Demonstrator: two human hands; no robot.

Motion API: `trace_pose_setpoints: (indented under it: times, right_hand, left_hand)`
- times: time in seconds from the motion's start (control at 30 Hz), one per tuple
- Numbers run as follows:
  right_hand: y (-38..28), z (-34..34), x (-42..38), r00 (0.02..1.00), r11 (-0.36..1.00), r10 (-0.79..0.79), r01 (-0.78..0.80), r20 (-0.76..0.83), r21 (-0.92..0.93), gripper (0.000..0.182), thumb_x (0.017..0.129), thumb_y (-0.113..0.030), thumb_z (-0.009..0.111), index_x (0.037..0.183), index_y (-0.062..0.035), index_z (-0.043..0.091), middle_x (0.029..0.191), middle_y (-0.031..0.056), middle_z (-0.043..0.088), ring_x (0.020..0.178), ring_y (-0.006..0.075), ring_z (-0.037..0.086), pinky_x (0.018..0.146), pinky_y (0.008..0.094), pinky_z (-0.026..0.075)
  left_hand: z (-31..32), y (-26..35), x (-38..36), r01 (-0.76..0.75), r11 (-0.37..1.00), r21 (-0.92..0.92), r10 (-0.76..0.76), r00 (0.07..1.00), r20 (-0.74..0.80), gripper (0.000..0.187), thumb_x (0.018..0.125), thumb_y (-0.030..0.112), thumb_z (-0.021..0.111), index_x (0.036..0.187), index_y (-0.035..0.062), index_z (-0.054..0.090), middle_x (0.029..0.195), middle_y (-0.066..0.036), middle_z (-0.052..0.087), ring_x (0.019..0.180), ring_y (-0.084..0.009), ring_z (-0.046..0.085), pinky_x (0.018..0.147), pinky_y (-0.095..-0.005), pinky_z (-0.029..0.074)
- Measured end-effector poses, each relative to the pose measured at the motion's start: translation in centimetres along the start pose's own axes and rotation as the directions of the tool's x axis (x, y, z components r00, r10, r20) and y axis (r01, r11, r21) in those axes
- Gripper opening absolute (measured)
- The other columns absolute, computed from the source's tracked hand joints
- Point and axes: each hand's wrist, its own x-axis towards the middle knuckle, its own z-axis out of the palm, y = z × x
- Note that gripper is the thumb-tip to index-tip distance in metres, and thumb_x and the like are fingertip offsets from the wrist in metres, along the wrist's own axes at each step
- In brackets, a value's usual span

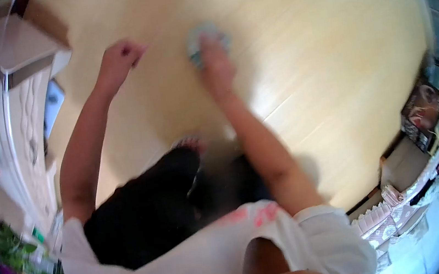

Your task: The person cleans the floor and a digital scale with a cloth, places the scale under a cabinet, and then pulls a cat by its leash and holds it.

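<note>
My right hand (216, 71) presses on a bunched, pale blue-green cloth (200, 31) against the light wooden floor (297, 54). Motion smears both the cloth and the fingers. To the left of them, my left hand (122, 60) hangs in front of the floor with its fingers curled into a loose fist, and nothing shows in it. Below the hands, one foot (191, 142) shows past the dark trousers (145, 202).
A pale cabinet (31, 114) with carved fronts stands along the left, near purple flowers with green leaves (10, 256). On the right are a dark picture-printed box (423, 107), a brown open box (409, 164) and lace-trimmed fabric (388, 214).
</note>
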Motion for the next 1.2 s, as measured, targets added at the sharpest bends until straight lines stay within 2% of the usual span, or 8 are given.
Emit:
trace_pose_setpoints:
  times: [0.33, 0.6, 0.77, 0.8, 0.83, 0.87, 1.07, 1.2]
  right_hand:
    - [6.3, -1.7, 12.6, 0.988, 0.968, 0.117, -0.091, -0.099, 0.233, 0.054, 0.073, 0.008, 0.056, 0.123, -0.0092, 0.066, 0.13, 0.0117, 0.063, 0.12, 0.0317, 0.059, 0.1, 0.0385, 0.049]
    - [0.9, 0.2, 6.3, 0.902, 0.919, -0.363, 0.305, 0.235, 0.248, 0.074, 0.064, 0.012, 0.061, 0.131, -0.0188, 0.061, 0.136, 0.0088, 0.059, 0.13, 0.0292, 0.052, 0.108, 0.04, 0.044]
    - [2.3, -0.3, 5.0, 0.995, 0.927, -0.014, -0.023, 0.094, 0.374, 0.038, 0.099, -0.009, 0.043, 0.134, -0.0031, 0.057, 0.135, 0.0152, 0.059, 0.125, 0.0266, 0.055, 0.108, 0.0375, 0.041]
    - [4.3, 0.9, 4.8, 0.92, 0.51, 0.358, -0.336, 0.16, 0.792, 0.035, 0.096, -0.009, 0.05, 0.128, 0.001, 0.061, 0.119, 0.013, 0.066, 0.111, 0.0202, 0.06, 0.099, 0.0334, 0.045]
    - [5.0, -1.5, 4.3, 0.984, 0.846, 0.144, -0.067, -0.106, 0.53, 0.028, 0.097, -0.004, 0.048, 0.12, 0.0025, 0.064, 0.108, 0.0076, 0.067, 0.103, 0.0167, 0.059, 0.094, 0.0317, 0.046]
    - [6.0, -3.0, 3.9, 0.951, 0.858, 0.292, -0.216, -0.098, 0.466, 0.04, 0.092, -0.002, 0.048, 0.13, 0.0045, 0.057, 0.125, 0.0225, 0.064, 0.115, 0.0266, 0.062, 0.101, 0.0355, 0.045]
    - [12.5, -8.6, -3.4, 0.619, 0.777, 0.614, -0.585, -0.49, 0.234, 0.037, 0.086, -0.005, 0.061, 0.123, -0.0026, 0.065, 0.117, 0.0079, 0.07, 0.102, 0.0222, 0.066, 0.091, 0.0322, 0.05]
    - [9.8, -5.1, -4.2, 0.638, 0.73, 0.578, -0.683, -0.508, -0.028, 0.052, 0.083, -0.002, 0.055, 0.136, -0.0057, 0.056, 0.127, 0.0132, 0.065, 0.108, 0.0298, 0.065, 0.095, 0.0369, 0.05]
  left_hand:
    - [-2.0, -2.3, -3.6, -0.044, 0.831, -0.555, 0.048, 0.999, -0.007, 0.013, 0.092, 0.012, 0.066, 0.088, 0.0002, 0.068, 0.076, -0.004, 0.064, 0.069, -0.0106, 0.059, 0.066, -0.0272, 0.05]
    - [-2.1, -4.8, -5.4, -0.042, 0.893, -0.449, 0.072, 0.996, 0.05, 0.023, 0.096, 0.018, 0.064, 0.079, 0.0028, 0.061, 0.073, -0.003, 0.06, 0.067, -0.0108, 0.055, 0.063, -0.0263, 0.047]
    - [-1.0, -7.7, -4.6, -0.113, 0.938, -0.327, 0.087, 0.992, -0.095, 0.03, 0.083, 0.02, 0.077, 0.068, 0.0074, 0.054, 0.064, 0.001, 0.055, 0.058, -0.0072, 0.047, 0.053, -0.0262, 0.039]
    - [-1.4, -5.6, -6.0, -0.065, 0.958, -0.28, 0.033, 0.992, -0.119, 0.031, 0.083, 0.02, 0.078, 0.067, 0.0082, 0.054, 0.063, 0.001, 0.054, 0.057, -0.0071, 0.046, 0.052, -0.0266, 0.038]
    - [-1.6, -5.3, -6.4, -0.046, 0.959, -0.278, 0.015, 0.993, -0.114, 0.03, 0.083, 0.021, 0.078, 0.068, 0.0071, 0.056, 0.063, 0.001, 0.055, 0.058, -0.007, 0.047, 0.053, -0.0258, 0.039]
    - [-1.3, -6.6, -6.0, -0.063, 0.928, -0.367, 0.028, 0.994, -0.101, 0.026, 0.084, 0.02, 0.077, 0.071, 0.0051, 0.06, 0.065, 0.0, 0.059, 0.06, -0.0074, 0.051, 0.057, -0.0248, 0.042]
    - [-2.2, -6.5, -8.5, -0.028, 0.858, -0.512, -0.021, 0.996, -0.09, 0.032, 0.097, 0.029, 0.061, 0.08, 0.0014, 0.064, 0.075, -0.002, 0.062, 0.065, -0.0085, 0.054, 0.061, -0.0243, 0.044]
    - [-3.8, -7.5, -9.1, -0.024, 0.902, -0.431, -0.03, 0.993, -0.117, 0.038, 0.099, 0.034, 0.058, 0.077, 0.0037, 0.059, 0.068, 0.001, 0.053, 0.062, -0.0084, 0.047, 0.06, -0.0247, 0.041]
